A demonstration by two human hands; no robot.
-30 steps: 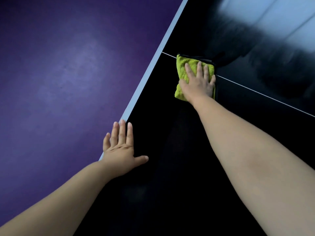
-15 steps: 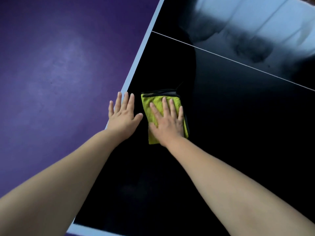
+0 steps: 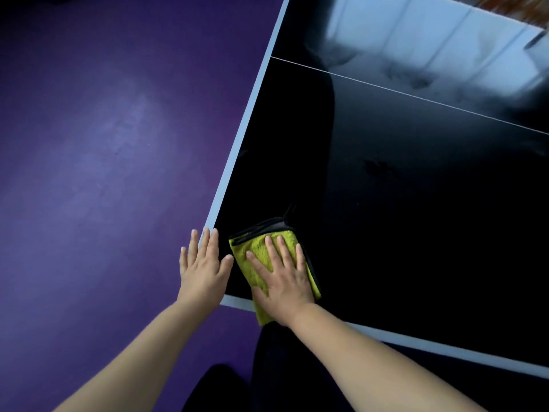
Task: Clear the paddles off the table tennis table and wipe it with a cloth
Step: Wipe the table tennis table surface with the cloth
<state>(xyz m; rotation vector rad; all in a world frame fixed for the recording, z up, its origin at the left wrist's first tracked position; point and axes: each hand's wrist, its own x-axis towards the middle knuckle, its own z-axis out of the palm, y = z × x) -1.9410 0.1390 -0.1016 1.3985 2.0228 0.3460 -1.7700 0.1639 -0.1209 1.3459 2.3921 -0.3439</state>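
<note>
A folded yellow-green cloth point(image 3: 255, 257) with a dark trim lies at the near left corner of the black table tennis table point(image 3: 401, 218), its near end hanging over the white edge line. My right hand point(image 3: 282, 281) presses flat on the cloth with straight, spread fingers. My left hand point(image 3: 203, 266) rests flat on the table's corner just left of the cloth, fingers straight. No paddles are in view.
The purple floor point(image 3: 104, 173) fills the left side. A thin white centre line point(image 3: 416, 96) crosses the table farther away, and the far part reflects bright light. My dark-clothed legs point(image 3: 267, 376) show below the near table edge.
My right hand has dragged the cloth from near the centre line back toward me to the near edge. The left hand has stayed on the left table edge, now at its near corner.
</note>
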